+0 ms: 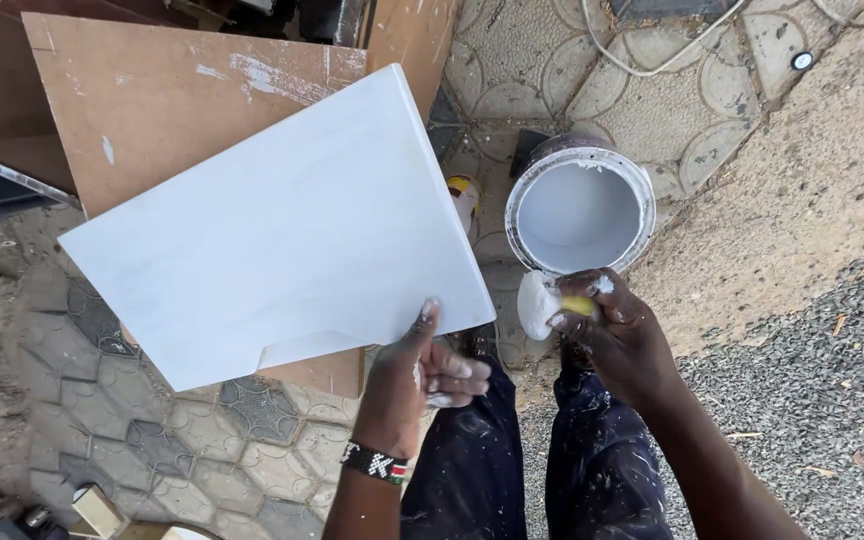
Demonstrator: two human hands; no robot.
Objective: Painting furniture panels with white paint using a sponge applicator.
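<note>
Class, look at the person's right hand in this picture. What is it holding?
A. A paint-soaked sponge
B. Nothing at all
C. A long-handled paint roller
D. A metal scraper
A: the right hand grips a yellow sponge coated in white paint, just below the open bucket of white paint, while the left hand holds the edge of the white painted board.

1. Paint bucket (580, 208): round, open, white rim, white paint inside, dark outer wall. On the paving just ahead of my right hand (607, 325).
2. Small can (464, 197): yellow and white, half hidden under the white panel's edge, just left of the bucket.
3. Small box (98, 510): pale, cream-coloured, bottom left corner on the pavers, well apart from both.
4. Labels, signs, screens: none visible.
</note>
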